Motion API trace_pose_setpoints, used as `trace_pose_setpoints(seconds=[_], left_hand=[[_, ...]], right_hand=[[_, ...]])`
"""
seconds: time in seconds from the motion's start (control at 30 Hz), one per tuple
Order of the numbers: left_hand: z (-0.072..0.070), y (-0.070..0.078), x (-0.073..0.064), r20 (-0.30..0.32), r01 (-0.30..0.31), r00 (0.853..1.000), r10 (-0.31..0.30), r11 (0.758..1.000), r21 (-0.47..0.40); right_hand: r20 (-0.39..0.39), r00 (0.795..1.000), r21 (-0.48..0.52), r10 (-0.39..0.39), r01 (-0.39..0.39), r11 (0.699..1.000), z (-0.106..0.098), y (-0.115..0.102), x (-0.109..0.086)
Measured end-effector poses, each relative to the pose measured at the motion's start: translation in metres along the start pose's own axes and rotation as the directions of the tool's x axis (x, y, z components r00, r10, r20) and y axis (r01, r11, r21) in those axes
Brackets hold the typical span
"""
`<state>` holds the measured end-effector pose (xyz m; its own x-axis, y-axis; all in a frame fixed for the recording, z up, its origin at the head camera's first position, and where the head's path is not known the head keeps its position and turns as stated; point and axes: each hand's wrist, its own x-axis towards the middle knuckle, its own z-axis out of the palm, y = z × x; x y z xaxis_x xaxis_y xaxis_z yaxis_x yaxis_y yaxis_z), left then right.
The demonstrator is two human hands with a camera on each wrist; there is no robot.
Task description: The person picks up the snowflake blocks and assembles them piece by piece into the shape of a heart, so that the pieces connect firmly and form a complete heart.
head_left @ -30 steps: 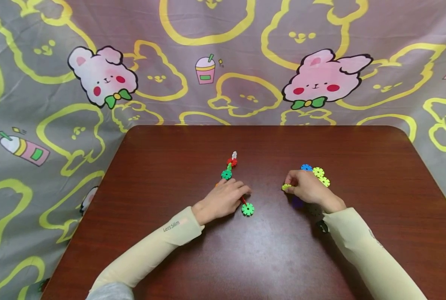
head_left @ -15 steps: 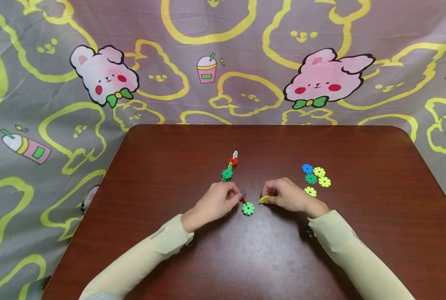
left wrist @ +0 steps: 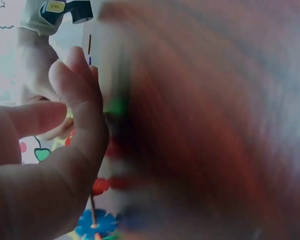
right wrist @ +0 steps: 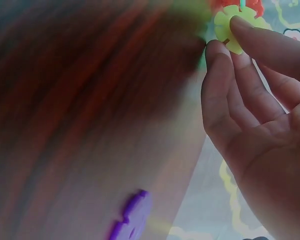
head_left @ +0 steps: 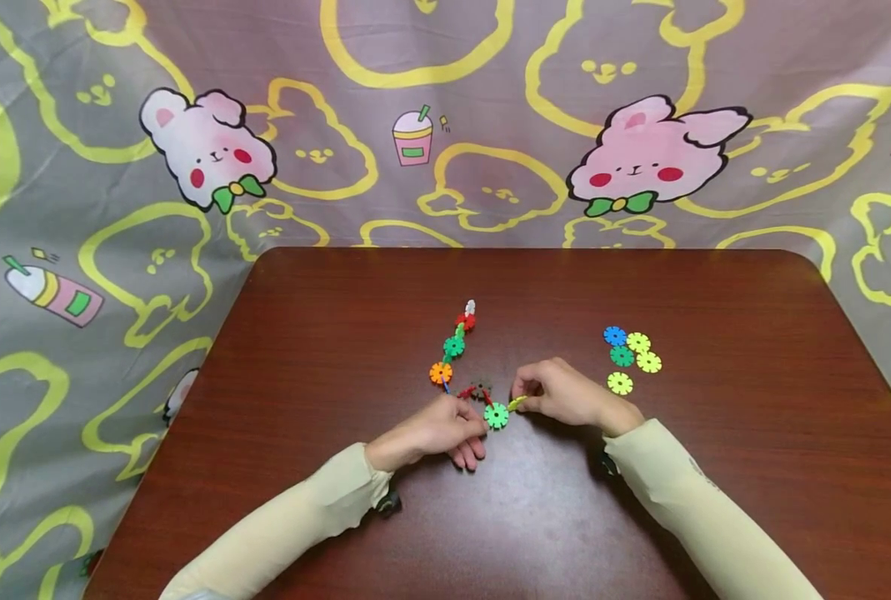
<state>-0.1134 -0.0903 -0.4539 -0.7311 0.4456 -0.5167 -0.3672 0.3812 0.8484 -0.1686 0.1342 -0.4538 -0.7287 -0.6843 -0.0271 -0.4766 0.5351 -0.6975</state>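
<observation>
A chain of notched interlocking discs runs down the table, from a white disc (head_left: 471, 307) past an orange disc (head_left: 441, 373) to a light green disc (head_left: 496, 416) at its near end. My left hand (head_left: 437, 429) pinches the left edge of that green disc between thumb and forefinger. On the other side, my right hand (head_left: 568, 394) pinches a yellow disc (right wrist: 225, 27) by thumb and forefinger. The yellow disc stands edge-on against the green disc's right rim; whether their slots engage cannot be told. In the left wrist view, the left fingers hide the green disc.
Right of the hands lie loose discs: blue (head_left: 615, 336), teal (head_left: 622, 356) and several yellow ones (head_left: 620, 383). A purple disc (right wrist: 132, 217) shows in the right wrist view. The brown table (head_left: 340, 317) ends at a patterned cloth (head_left: 483, 100) behind.
My right hand has carried the yellow disc left from the loose discs to the green one. My left hand has moved nearer me along the chain to the green disc, uncovering the orange disc.
</observation>
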Motion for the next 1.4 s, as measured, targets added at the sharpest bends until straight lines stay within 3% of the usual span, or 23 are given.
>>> trace_pose_setpoints(seconds=[0.2, 0.33, 0.63, 1.13, 1.4], left_hand=[[0.005, -0.003, 0.004, 0.040, 0.042, 0.999, -0.036, 0.987, -0.155], [0.007, -0.006, 0.007, 0.060, 0.043, 0.998, -0.032, 0.978, -0.203], [0.009, -0.008, 0.009, 0.052, 0.036, 0.998, -0.025, 0.975, -0.220], [0.009, -0.010, 0.009, 0.034, 0.029, 0.999, -0.021, 0.968, -0.251], [0.009, -0.012, 0.008, 0.035, 0.017, 0.999, -0.008, 0.960, -0.278]], right_hand=[[0.014, 1.000, -0.007, -0.014, 0.014, 1.000, 0.002, -0.002, 0.001], [0.025, 0.999, -0.023, -0.039, 0.039, 0.999, 0.003, -0.003, 0.001], [0.038, 0.998, -0.032, -0.042, 0.043, 0.999, 0.004, -0.007, 0.001], [0.017, 0.993, -0.064, -0.117, 0.118, 0.991, 0.006, -0.008, 0.004], [0.030, 0.998, -0.021, -0.051, 0.052, 0.998, 0.006, -0.006, 0.003]])
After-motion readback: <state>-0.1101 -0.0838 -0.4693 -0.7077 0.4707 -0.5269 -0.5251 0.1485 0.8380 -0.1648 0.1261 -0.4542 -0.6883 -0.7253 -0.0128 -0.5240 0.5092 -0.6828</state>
